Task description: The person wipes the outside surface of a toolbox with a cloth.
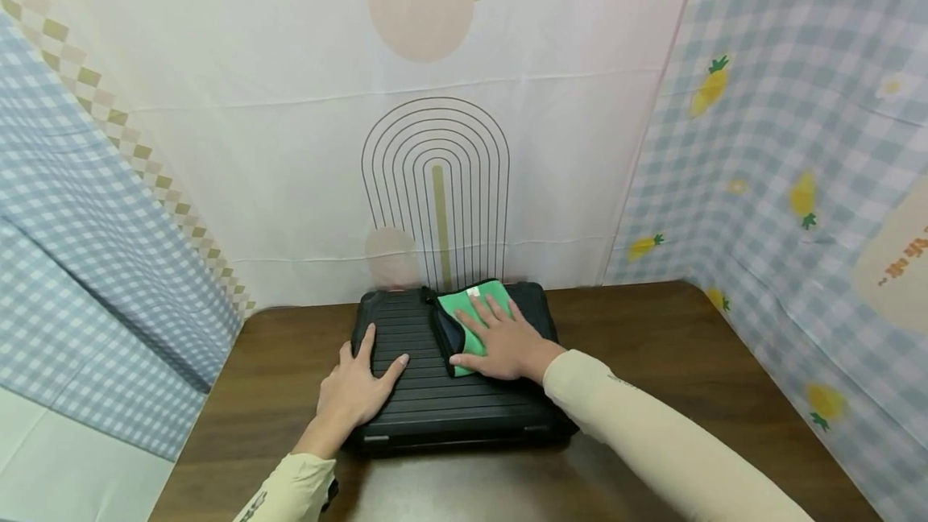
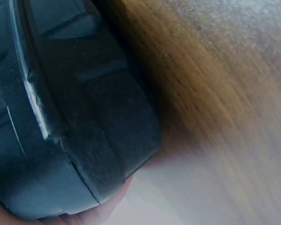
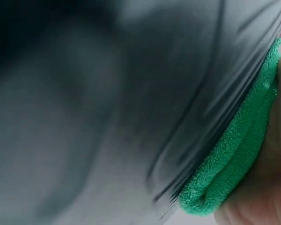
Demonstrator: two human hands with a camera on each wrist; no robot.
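Black ribbed hard-shell case (image 1: 406, 405), head view: lies flat on the brown wood-grain table (image 1: 275, 393), between your two hands.
Green plush cloth with black edging (image 1: 473, 346): folded, on the case's right half, beneath your right hand.
Your right hand (image 1: 507, 347): palm down, fingers spread and fairly straight, resting on the cloth; the thumb points left, the cream-sleeved forearm slants in from lower right.
Your left hand (image 1: 351, 393): spread wide at the case's left edge, index finger pointing away from you, thumb out across the ribs, gripping nothing tightly that shows.
Case corner, left wrist view: fills the left side, your fingers just visible along its lower edge.
Cloth fold, right wrist view: sits between your hand and the case; your fingertips are hidden.
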